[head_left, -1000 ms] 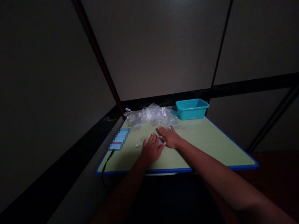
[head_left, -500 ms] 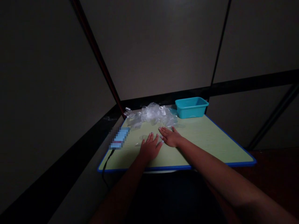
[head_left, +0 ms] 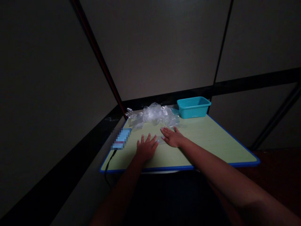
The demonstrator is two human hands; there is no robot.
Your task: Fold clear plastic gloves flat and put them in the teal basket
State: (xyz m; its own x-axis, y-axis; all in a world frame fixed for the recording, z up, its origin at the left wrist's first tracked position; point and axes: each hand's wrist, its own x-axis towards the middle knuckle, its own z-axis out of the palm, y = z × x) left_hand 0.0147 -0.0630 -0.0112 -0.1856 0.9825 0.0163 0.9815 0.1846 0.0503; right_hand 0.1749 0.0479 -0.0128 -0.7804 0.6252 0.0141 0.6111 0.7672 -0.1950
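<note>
My left hand [head_left: 146, 149] lies palm down with its fingers spread, over the left middle of the pale green table [head_left: 211, 141]. To its right, my right hand [head_left: 172, 138] rests flat, fingers stretched toward the left. Between and under the hands there is a thin clear plastic sheet or bag [head_left: 160, 140]; its outline is faint and partly hidden by the fingers. Just beyond the hands lies a crumpled heap of clear plastic bags [head_left: 154, 114].
A turquoise plastic basin [head_left: 194, 110] stands at the back right, close to the wall. On the left edge lies a phone-like device [head_left: 121, 138], blurred out, with a black cable [head_left: 107, 166] running off the table. Blue edging [head_left: 169, 169] borders the tabletop.
My left hand has slid to the left across the plastic, its fingers spreading wider. My right hand has stayed almost in place.
</note>
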